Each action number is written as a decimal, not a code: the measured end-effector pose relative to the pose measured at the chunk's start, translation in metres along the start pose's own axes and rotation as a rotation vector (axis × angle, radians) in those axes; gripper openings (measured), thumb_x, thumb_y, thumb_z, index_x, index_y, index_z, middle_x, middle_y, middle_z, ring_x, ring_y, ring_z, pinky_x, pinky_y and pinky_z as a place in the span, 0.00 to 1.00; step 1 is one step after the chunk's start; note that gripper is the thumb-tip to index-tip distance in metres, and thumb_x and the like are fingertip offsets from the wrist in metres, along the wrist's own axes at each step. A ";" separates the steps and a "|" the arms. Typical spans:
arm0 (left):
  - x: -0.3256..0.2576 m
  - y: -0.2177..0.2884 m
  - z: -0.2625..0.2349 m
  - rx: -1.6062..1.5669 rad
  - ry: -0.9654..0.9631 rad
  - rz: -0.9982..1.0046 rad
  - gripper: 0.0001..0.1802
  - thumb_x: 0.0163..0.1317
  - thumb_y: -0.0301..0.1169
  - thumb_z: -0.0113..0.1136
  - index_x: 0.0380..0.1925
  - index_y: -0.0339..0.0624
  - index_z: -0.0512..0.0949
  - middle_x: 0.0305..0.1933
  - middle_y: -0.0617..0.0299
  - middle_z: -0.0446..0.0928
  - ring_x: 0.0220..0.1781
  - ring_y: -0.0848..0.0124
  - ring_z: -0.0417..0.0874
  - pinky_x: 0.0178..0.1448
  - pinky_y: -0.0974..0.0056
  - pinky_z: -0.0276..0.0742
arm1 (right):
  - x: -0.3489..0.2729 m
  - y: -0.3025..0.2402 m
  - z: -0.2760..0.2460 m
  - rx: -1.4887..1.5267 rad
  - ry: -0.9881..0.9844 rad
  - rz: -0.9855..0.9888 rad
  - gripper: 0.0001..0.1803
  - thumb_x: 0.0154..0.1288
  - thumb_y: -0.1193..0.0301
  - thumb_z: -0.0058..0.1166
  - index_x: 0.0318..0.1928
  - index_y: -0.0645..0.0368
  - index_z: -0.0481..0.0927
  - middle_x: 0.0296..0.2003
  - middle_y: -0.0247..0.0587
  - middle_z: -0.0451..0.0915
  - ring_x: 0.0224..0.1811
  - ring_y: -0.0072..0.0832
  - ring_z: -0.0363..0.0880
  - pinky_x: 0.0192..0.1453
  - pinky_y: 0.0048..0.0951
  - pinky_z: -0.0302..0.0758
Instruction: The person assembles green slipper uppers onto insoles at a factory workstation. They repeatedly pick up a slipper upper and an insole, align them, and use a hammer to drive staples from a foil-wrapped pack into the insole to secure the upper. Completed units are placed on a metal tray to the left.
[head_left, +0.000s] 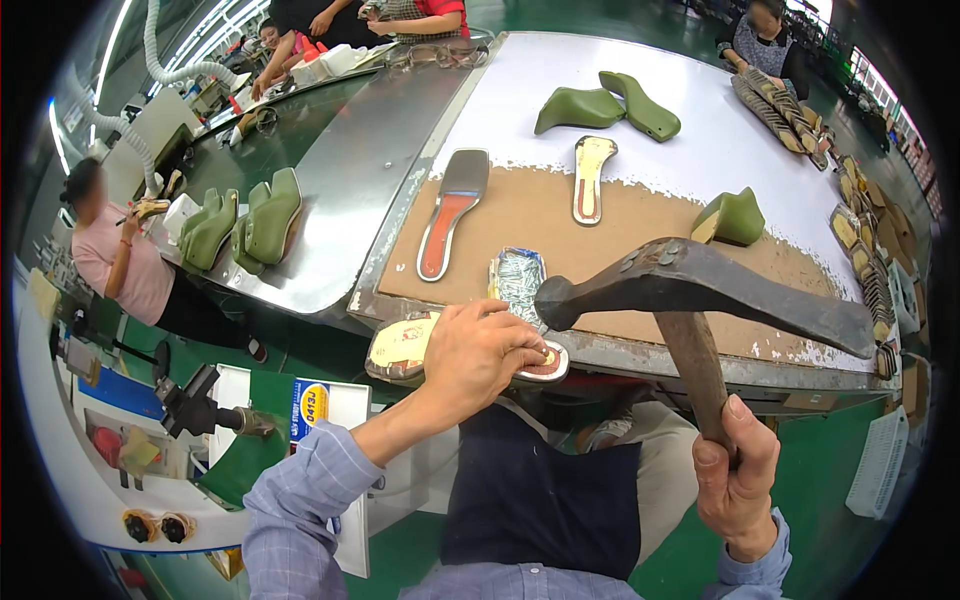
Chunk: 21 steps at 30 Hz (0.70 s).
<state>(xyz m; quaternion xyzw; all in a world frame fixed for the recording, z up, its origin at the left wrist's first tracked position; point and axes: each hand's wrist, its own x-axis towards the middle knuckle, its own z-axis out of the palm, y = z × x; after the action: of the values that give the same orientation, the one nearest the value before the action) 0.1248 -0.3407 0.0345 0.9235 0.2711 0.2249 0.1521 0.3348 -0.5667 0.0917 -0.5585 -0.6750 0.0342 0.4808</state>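
My right hand [738,475] is closed round the wooden handle [692,365] of a shoemaker's hammer. Its dark steel head [680,275] is raised, the round face toward my left hand and the long tapered end to the right. My left hand [475,355] lies across a shoe insole [400,343] at the table's near edge, covering its middle. Thumb and fingertips come together near the insole's narrow end [545,368]; whether they pinch a small nail cannot be made out. Just beyond sits a tray of small nails [518,285].
On the table [620,345] lie a red-and-grey insole [453,215], a cream insole [590,180] and green shoe lasts [733,215]. More lasts [268,220] stand on the left metal table. Stacked insoles [780,112] line the right edge. Other people work around the tables.
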 end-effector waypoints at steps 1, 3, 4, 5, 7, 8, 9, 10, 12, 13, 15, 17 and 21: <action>0.000 0.000 0.000 0.000 0.002 0.005 0.06 0.59 0.41 0.69 0.31 0.56 0.89 0.41 0.76 0.86 0.55 0.63 0.81 0.57 0.57 0.69 | 0.000 0.000 0.000 0.000 0.003 -0.003 0.29 0.68 0.82 0.57 0.68 0.57 0.67 0.23 0.38 0.75 0.18 0.26 0.72 0.22 0.25 0.69; 0.000 0.000 0.000 0.000 0.007 0.016 0.06 0.59 0.41 0.69 0.31 0.56 0.89 0.41 0.75 0.86 0.55 0.63 0.81 0.57 0.57 0.69 | 0.001 -0.001 0.001 -0.001 0.007 -0.011 0.29 0.68 0.82 0.56 0.68 0.57 0.67 0.22 0.36 0.74 0.17 0.26 0.71 0.21 0.25 0.68; 0.000 -0.001 0.000 0.000 0.012 0.020 0.06 0.59 0.40 0.68 0.31 0.56 0.89 0.41 0.76 0.86 0.55 0.63 0.81 0.57 0.57 0.69 | 0.000 0.000 0.001 0.021 0.012 -0.009 0.29 0.68 0.82 0.56 0.68 0.57 0.67 0.22 0.36 0.73 0.17 0.26 0.70 0.21 0.25 0.68; -0.001 -0.001 0.001 0.000 0.018 0.024 0.06 0.59 0.40 0.68 0.31 0.56 0.89 0.41 0.76 0.86 0.55 0.63 0.81 0.57 0.57 0.69 | -0.002 0.000 0.001 0.044 0.016 -0.006 0.30 0.68 0.82 0.56 0.68 0.56 0.66 0.22 0.36 0.73 0.17 0.25 0.70 0.21 0.25 0.67; -0.001 -0.002 0.001 0.000 0.022 0.027 0.05 0.60 0.40 0.68 0.32 0.56 0.89 0.40 0.75 0.86 0.55 0.64 0.80 0.57 0.57 0.69 | -0.003 0.000 0.001 0.064 0.032 -0.006 0.29 0.68 0.83 0.56 0.68 0.56 0.67 0.21 0.35 0.72 0.17 0.25 0.69 0.21 0.24 0.67; -0.002 -0.002 0.001 -0.001 0.021 0.026 0.05 0.60 0.40 0.68 0.32 0.56 0.89 0.40 0.75 0.86 0.55 0.64 0.80 0.57 0.57 0.69 | -0.003 -0.001 0.002 0.064 0.043 -0.007 0.29 0.68 0.83 0.56 0.68 0.56 0.67 0.21 0.34 0.72 0.17 0.24 0.68 0.21 0.24 0.67; -0.002 -0.001 0.001 -0.001 0.019 0.027 0.05 0.60 0.40 0.68 0.32 0.56 0.89 0.40 0.75 0.86 0.55 0.64 0.80 0.57 0.57 0.69 | -0.004 -0.001 0.003 0.069 0.050 0.001 0.28 0.68 0.83 0.56 0.67 0.56 0.68 0.21 0.35 0.72 0.17 0.24 0.69 0.21 0.24 0.67; -0.001 -0.001 0.002 -0.008 0.021 0.031 0.05 0.60 0.40 0.68 0.32 0.56 0.88 0.40 0.75 0.86 0.55 0.64 0.80 0.57 0.57 0.69 | -0.005 -0.001 0.004 0.075 0.058 0.008 0.28 0.68 0.82 0.56 0.67 0.56 0.69 0.21 0.35 0.72 0.17 0.24 0.69 0.21 0.25 0.67; -0.001 -0.001 0.001 -0.019 0.025 0.037 0.05 0.59 0.39 0.69 0.31 0.55 0.88 0.39 0.74 0.86 0.55 0.65 0.80 0.57 0.57 0.69 | -0.005 0.000 0.008 0.048 0.002 0.053 0.27 0.68 0.81 0.58 0.66 0.57 0.71 0.22 0.36 0.74 0.18 0.26 0.71 0.22 0.26 0.68; -0.001 -0.003 0.002 -0.015 0.034 0.050 0.05 0.58 0.39 0.70 0.32 0.54 0.89 0.39 0.71 0.85 0.53 0.64 0.81 0.55 0.57 0.68 | -0.004 0.001 0.010 0.004 -0.057 0.078 0.26 0.68 0.81 0.59 0.66 0.57 0.72 0.23 0.37 0.75 0.19 0.27 0.73 0.22 0.27 0.69; 0.001 -0.007 0.004 -0.006 0.055 0.079 0.06 0.57 0.38 0.72 0.33 0.52 0.90 0.39 0.66 0.85 0.49 0.64 0.81 0.50 0.57 0.67 | 0.004 0.003 0.015 -0.143 -0.225 0.167 0.25 0.68 0.80 0.60 0.65 0.58 0.75 0.28 0.41 0.80 0.23 0.31 0.79 0.26 0.30 0.74; 0.002 -0.001 -0.002 -0.020 -0.038 0.005 0.11 0.56 0.40 0.73 0.37 0.51 0.88 0.41 0.64 0.85 0.52 0.62 0.81 0.53 0.56 0.69 | 0.005 0.005 0.016 -0.151 -0.213 0.218 0.24 0.68 0.79 0.61 0.64 0.59 0.76 0.34 0.45 0.85 0.28 0.34 0.83 0.32 0.31 0.79; 0.004 -0.008 -0.019 -0.024 -0.163 0.005 0.24 0.52 0.48 0.76 0.47 0.50 0.86 0.45 0.59 0.85 0.60 0.54 0.79 0.63 0.52 0.69 | -0.011 0.005 0.008 0.000 -0.012 0.284 0.23 0.71 0.79 0.56 0.66 0.62 0.73 0.52 0.54 0.84 0.41 0.32 0.87 0.47 0.28 0.81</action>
<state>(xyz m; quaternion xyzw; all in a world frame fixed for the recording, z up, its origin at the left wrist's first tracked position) 0.1148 -0.3294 0.0488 0.9375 0.2527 0.1528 0.1840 0.3318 -0.5693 0.0775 -0.6483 -0.5920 0.1055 0.4670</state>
